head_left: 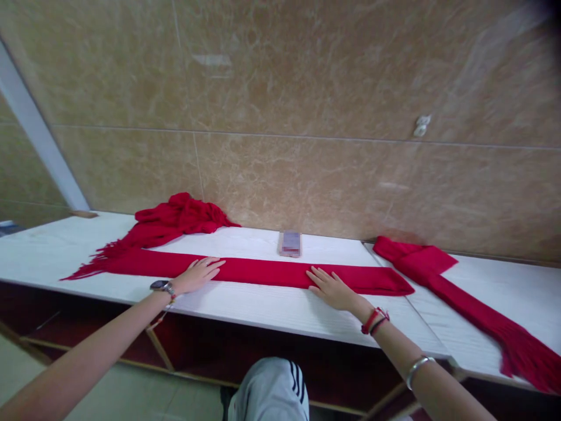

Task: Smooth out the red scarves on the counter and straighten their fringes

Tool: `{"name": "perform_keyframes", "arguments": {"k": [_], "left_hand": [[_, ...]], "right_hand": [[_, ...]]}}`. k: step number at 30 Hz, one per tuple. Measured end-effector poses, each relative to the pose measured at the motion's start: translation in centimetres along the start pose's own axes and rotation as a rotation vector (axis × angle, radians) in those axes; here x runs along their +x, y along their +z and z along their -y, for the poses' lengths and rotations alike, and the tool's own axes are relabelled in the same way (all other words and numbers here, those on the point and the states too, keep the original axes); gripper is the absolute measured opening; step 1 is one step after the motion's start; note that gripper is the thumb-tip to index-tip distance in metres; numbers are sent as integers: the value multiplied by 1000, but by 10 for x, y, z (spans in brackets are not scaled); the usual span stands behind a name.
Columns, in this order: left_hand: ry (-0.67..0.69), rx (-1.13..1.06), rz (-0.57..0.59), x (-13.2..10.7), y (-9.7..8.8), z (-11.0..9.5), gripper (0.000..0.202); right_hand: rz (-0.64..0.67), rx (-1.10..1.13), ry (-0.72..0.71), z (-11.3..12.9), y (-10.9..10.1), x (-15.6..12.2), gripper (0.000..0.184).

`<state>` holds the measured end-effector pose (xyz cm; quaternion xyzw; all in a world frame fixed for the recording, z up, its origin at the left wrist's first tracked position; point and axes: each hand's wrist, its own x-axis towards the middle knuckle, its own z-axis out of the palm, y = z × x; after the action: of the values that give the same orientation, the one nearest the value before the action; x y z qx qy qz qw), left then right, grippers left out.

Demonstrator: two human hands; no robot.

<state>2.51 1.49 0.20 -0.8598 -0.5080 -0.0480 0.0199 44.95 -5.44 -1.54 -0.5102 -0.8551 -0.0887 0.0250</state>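
Observation:
A red fringed scarf [263, 272] lies stretched out in a long, narrow folded strip along the white tabletop [254, 304]. My left hand [199, 275] rests flat on its left half, fingers extended. On the right half, my right hand [333, 288] presses lightly with fingers spread. The fringe [94, 263] trails off the strip's left end, beside a crumpled red scarf [175, 219] against the wall. To the right, another red scarf [456, 292] is laid at a slant, its fringe hanging near the front edge.
A phone-like flat rectangular item [290, 243] sits behind the strip near the wall. Brown marble-patterned tiles [280, 117] rise behind the table. Dark open shelves [210, 345] are below the top. A small wooden piece [84, 214] lies at the far left corner.

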Motion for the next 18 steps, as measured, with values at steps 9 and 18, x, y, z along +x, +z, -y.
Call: {"name": "perform_keyframes", "arguments": {"k": [9,18], "left_hand": [[324,-95,-121,88,14,-137,44],[412,-50,-121,96,28,-137,42]], "right_hand": [[1,137,69,23,-12,37,53],[16,-153,76,-68,10,-32,41]]}}
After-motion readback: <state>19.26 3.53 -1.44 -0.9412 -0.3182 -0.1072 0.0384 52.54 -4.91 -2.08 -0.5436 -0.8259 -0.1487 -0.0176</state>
